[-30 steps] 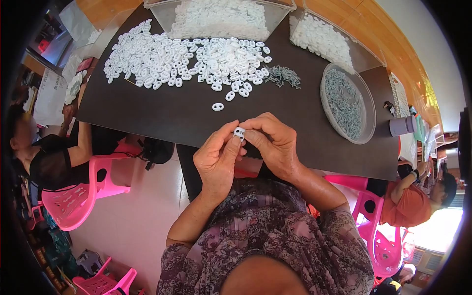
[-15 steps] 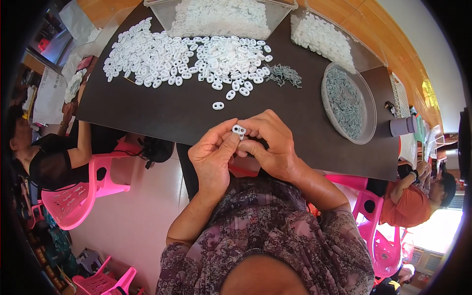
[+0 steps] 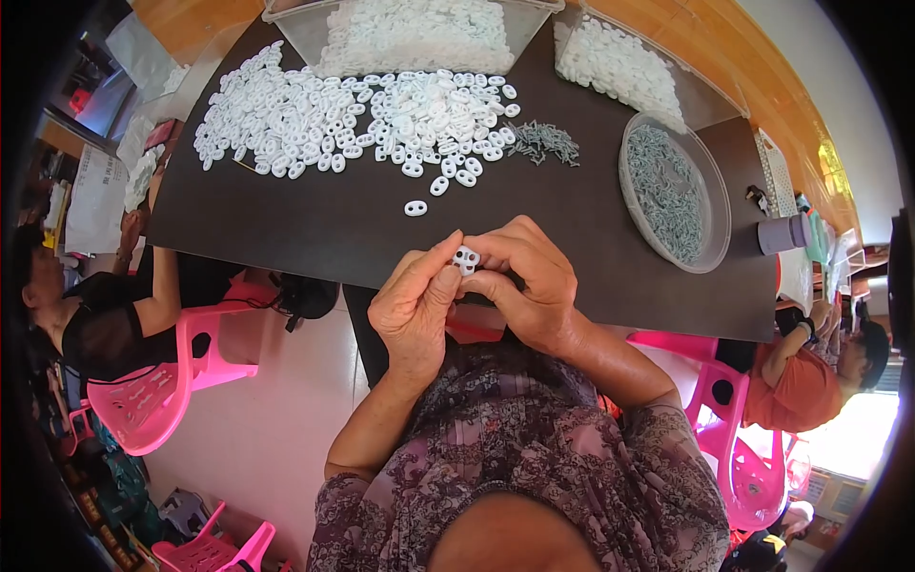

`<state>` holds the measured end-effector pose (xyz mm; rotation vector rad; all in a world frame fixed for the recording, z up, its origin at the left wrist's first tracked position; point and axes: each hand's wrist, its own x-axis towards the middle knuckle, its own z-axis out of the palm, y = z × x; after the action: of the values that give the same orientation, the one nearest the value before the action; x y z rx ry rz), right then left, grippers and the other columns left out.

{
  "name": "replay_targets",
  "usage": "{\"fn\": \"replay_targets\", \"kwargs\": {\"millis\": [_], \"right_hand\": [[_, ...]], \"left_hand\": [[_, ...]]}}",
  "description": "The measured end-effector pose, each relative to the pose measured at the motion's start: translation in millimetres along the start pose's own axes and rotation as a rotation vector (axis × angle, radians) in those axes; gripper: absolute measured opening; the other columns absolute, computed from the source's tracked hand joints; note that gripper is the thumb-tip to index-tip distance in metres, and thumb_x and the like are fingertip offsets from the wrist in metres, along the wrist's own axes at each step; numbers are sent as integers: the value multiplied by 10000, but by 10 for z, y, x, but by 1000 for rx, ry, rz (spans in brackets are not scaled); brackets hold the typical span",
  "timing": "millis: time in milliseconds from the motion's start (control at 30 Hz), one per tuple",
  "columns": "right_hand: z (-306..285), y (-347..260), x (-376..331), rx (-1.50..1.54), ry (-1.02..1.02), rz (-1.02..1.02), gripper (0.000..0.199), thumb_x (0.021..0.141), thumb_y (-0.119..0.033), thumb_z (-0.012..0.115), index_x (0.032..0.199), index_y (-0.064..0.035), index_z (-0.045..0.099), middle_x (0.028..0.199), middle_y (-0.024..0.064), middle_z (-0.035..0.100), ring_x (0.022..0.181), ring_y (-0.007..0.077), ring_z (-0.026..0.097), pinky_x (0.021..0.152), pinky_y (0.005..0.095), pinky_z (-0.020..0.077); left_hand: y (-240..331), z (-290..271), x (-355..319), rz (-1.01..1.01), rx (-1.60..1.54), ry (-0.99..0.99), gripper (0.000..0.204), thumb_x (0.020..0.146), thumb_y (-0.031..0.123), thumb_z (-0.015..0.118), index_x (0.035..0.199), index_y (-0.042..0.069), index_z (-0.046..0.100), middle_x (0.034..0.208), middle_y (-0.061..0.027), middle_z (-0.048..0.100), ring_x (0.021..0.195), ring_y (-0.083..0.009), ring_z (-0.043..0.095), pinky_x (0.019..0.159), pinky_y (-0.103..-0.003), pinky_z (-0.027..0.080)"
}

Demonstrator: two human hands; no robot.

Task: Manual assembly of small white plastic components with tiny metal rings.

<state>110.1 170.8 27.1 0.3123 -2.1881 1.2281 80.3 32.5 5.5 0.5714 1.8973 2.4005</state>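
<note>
My left hand (image 3: 416,307) and my right hand (image 3: 530,282) meet over the near edge of a dark table (image 3: 315,229). Between their fingertips they pinch one small white two-holed plastic piece (image 3: 466,258). A wide heap of the same white pieces (image 3: 362,114) lies spread across the far half of the table. One stray piece (image 3: 416,208) lies alone nearer to me. A small pile of grey metal screws (image 3: 543,143) sits just right of the heap.
A round clear bowl of grey screws (image 3: 672,195) stands at the right. Two clear bins of white pieces (image 3: 419,29) (image 3: 620,71) stand at the far edge. People sit on pink chairs at the left (image 3: 105,324) and right (image 3: 801,381).
The two hands have stayed together over the table edge, turning the white piece slightly between the fingers. Nothing on the table has moved.
</note>
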Motion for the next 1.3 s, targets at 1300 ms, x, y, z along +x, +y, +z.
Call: {"fn": "replay_targets", "kwargs": {"millis": [1300], "right_hand": [[70, -52, -48, 15, 12, 32, 329, 659, 4, 715, 978, 11, 631, 841, 97, 632, 704, 235, 557, 616, 320, 455]], "left_hand": [[-128, 24, -36, 75, -121, 93, 174, 888, 70, 615, 1020, -41, 636, 844, -25, 570, 732, -70, 509, 652, -188, 429]]}}
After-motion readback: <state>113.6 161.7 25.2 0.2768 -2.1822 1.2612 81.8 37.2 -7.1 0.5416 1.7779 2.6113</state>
